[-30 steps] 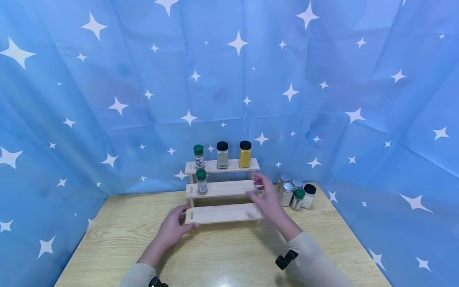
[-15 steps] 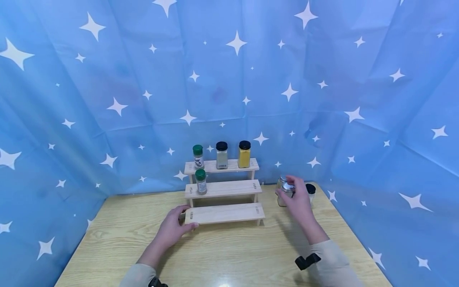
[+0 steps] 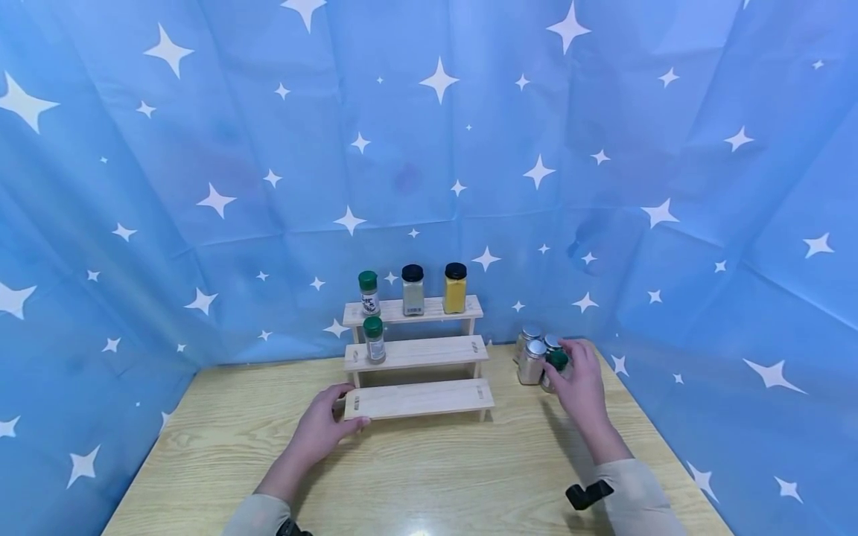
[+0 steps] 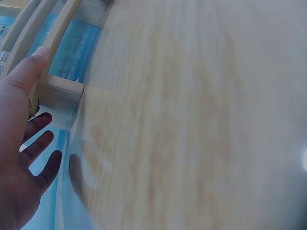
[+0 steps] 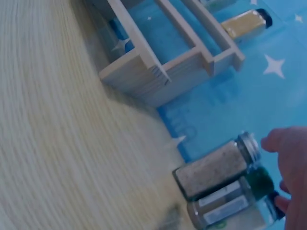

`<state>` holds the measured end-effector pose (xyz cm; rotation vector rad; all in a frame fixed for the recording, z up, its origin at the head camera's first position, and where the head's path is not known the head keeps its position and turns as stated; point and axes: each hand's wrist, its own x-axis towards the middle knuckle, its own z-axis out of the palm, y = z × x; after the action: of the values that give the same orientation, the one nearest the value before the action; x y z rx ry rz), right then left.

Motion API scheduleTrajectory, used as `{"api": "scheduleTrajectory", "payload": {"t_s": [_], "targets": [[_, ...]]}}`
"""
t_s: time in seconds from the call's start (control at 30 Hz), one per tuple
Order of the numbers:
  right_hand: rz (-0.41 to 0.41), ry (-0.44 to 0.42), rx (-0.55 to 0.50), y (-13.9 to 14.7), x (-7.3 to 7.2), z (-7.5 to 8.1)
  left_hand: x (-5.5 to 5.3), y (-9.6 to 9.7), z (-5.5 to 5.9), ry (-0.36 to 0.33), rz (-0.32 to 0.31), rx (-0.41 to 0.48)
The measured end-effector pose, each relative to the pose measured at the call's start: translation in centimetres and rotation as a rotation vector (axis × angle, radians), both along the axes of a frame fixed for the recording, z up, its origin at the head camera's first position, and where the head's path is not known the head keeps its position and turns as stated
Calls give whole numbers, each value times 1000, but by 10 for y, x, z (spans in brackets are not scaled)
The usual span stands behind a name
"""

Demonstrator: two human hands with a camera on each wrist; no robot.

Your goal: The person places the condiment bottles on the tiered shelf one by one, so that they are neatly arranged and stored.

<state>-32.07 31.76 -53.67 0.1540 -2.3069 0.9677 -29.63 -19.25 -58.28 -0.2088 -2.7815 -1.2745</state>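
A three-tier wooden spice rack (image 3: 418, 399) stands on the table. My left hand (image 3: 320, 426) holds its left end at the lowest shelf, thumb along the front edge; in the left wrist view several fingers spread below the wood. Over the jars at the right, my right hand (image 3: 585, 385) reaches with thumb and fingers apart. It is nearest a green-capped jar (image 3: 556, 362), and hides the black-lidded jar (image 5: 275, 205), seen in the right wrist view. A silver-lidded jar (image 3: 532, 363) stands just left of the hand, with more silver lids behind it.
On the top shelf stand a green-capped jar (image 3: 369, 292), a black-lidded pale jar (image 3: 412, 290) and a yellow jar (image 3: 455, 289). One green-capped jar (image 3: 374, 341) is at the middle shelf's left. A blue star-print curtain (image 3: 402, 149) rises behind the table (image 3: 429, 476).
My right hand has left the rack's right end and moved right to the jar cluster, passing over the silver lids to the green-capped jar. The left hand has stayed on the rack.
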Motion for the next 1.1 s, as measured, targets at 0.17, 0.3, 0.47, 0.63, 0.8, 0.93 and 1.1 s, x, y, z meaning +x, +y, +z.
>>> {"api": "scheduleTrajectory", "payload": {"t_s": [0.17, 0.3, 0.47, 0.63, 0.8, 0.93, 1.1], "targets": [[-31, -44, -2, 2, 1, -6, 0, 0, -1, -1, 0, -6], [-46, -97, -17, 2, 2, -9, -1, 0, -2, -2, -1, 1], [-60, -127, -28, 2, 0, -15, -1, 0, -3, 0, 2, 0], [-69, -155, -11, 1, -2, -19, -1, -1, -2, 1, 2, -2], [-70, -189, 2, -2, -3, -24, 0, -1, -2, 1, 2, 2], [-67, -192, -32, -3, -3, -24, -1, -2, -2, 4, -2, 3], [-57, -174, -84, -3, 0, -19, -1, -1, -2, 5, -5, 4]]}}
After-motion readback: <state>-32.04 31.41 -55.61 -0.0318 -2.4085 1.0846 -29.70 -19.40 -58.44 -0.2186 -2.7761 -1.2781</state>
